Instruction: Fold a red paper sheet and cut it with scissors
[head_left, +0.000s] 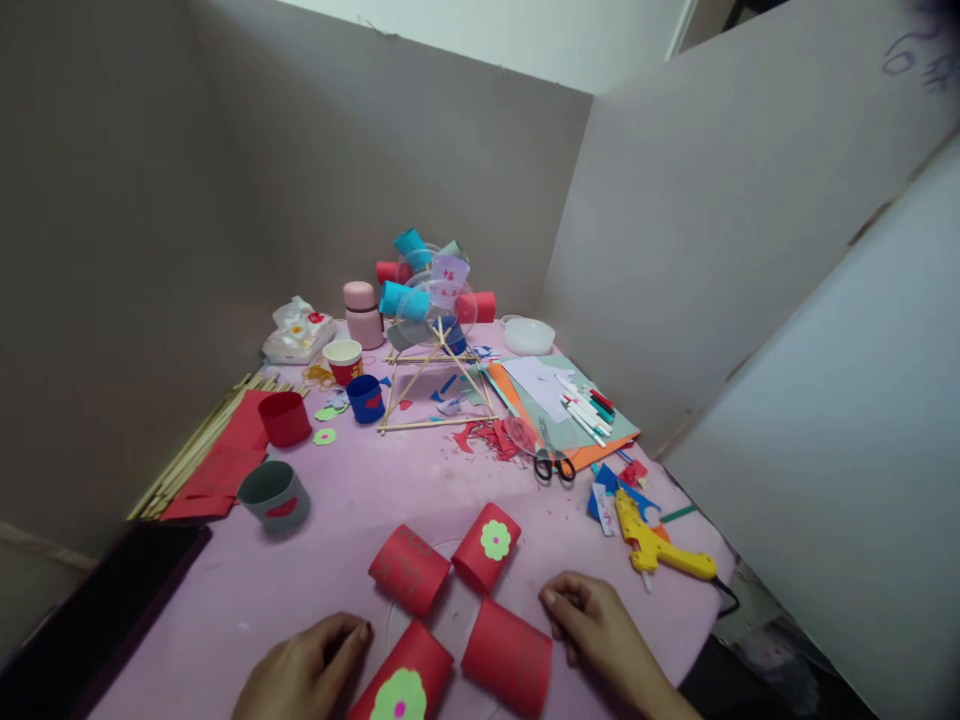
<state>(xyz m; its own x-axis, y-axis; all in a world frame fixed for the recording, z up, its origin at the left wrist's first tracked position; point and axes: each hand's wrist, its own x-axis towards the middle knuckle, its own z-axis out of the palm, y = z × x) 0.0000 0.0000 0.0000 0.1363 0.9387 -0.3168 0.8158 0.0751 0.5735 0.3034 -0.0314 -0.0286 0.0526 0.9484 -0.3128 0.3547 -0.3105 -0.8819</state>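
A pink table (360,500) sits inside grey partition boards (712,230). At its back stands a stick-framed wheel model (433,330) carrying blue and red paper cups. To the right lies a stack of coloured paper sheets (559,410) with markers (589,410) on top, black-handled scissors (553,462) just in front of it and a yellow glue gun (656,548) nearer the edge. To the left are wooden sticks (199,440), a red cup (285,418) and a grey cup (275,495). Close in, four red paper cups (457,610) lie on their sides around a clear disc (457,625), two bearing flower stickers. The left hand (304,675) rests loosely curled beside the near-left cup, holding nothing. The right hand (592,625), fingers bent, rests on the table just beside the near-right cup.
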